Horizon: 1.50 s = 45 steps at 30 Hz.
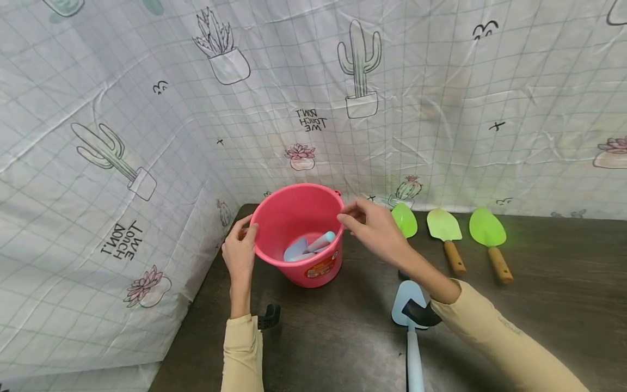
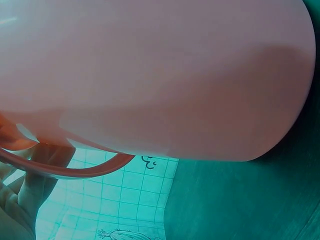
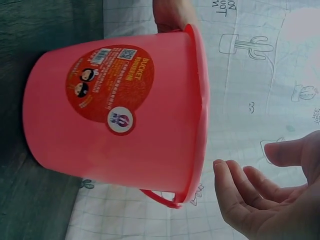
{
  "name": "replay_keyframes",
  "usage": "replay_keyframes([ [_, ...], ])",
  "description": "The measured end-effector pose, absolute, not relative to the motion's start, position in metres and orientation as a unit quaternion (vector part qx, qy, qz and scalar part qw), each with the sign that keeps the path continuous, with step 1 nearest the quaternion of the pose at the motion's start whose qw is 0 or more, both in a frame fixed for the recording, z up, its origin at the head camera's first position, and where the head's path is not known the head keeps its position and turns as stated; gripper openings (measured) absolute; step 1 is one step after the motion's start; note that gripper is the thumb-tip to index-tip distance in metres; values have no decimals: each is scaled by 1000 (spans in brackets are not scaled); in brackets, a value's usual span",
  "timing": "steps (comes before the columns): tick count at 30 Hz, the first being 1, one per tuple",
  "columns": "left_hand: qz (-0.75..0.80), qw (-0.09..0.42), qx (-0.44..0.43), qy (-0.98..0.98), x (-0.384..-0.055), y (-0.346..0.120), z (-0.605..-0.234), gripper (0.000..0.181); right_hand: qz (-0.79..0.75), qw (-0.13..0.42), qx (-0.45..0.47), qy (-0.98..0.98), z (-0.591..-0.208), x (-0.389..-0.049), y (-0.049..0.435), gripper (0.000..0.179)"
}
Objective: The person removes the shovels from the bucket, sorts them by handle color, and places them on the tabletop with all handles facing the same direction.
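Observation:
A pink bucket [image 1: 313,277] stands upright on the dark table, a round sticker on its side. My left hand [image 1: 239,247] grips its left rim, thumb on the inner side and fingers outside; the left wrist view shows the fingers by the bucket's handle [image 2: 90,171]. Just off the opposite rim is my right hand [image 1: 377,226]. In the right wrist view, this hand [image 3: 265,200] has its fingers loosely bent, apart from the bucket, with nothing between them. Inside the bucket lie a pale blue blade [image 1: 296,250] and a light blue tool handle [image 1: 321,241].
Two green trowels [image 1: 487,227] with wooden handles lie to the right. A third green blade [image 1: 404,220] is partly hidden by my right arm. A long light blue shovel [image 1: 414,359] lies nearer, below that forearm. A cactus-print sheet [image 1: 441,109] hangs behind and to the left.

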<state>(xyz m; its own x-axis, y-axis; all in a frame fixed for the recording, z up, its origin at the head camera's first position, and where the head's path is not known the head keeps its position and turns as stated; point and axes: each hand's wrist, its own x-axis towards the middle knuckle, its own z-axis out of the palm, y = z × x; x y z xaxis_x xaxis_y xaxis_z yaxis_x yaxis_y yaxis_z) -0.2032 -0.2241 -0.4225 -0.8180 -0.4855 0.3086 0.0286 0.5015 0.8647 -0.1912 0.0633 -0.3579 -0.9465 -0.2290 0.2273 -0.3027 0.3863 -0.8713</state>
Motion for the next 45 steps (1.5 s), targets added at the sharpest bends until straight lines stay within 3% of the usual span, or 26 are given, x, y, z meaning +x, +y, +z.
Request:
replay_keyframes([
  [27, -477, 271, 140, -824, -206, -223, -424, 29, 497, -14, 189, -847, -347, -221, 20, 23],
  [45, -486, 263, 144, -821, -205, -222, -423, 31, 441, -77, 206, -870, -357, -240, -3, 28],
])
